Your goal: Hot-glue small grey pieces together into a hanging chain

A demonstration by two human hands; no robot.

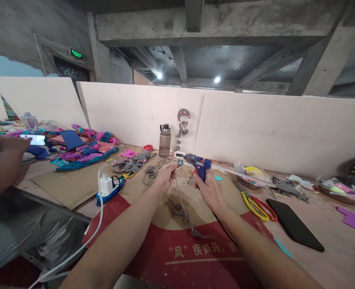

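My right hand [210, 188] grips a blue hot glue gun [202, 163], its nozzle pointing left. A clear glue stick [230, 170] juts from the gun's back end. Pinched in the fingertips of my left hand [166, 176] is a small grey piece with a teal spot [180, 163], close to the nozzle; whether they touch I cannot tell. Grey yarn [181, 212] trails down from my left hand onto the cardboard [162, 216], lying there in a loose tangle.
Scissors with yellow and red handles [260, 206] and a black phone [294, 224] lie at right. A blue power strip [110, 192] with a white plug sits at left. Behind stand a bottle [164, 142] and a grey hanging ornament [183, 120]. At far left another person's hand holds a lit phone [34, 139].
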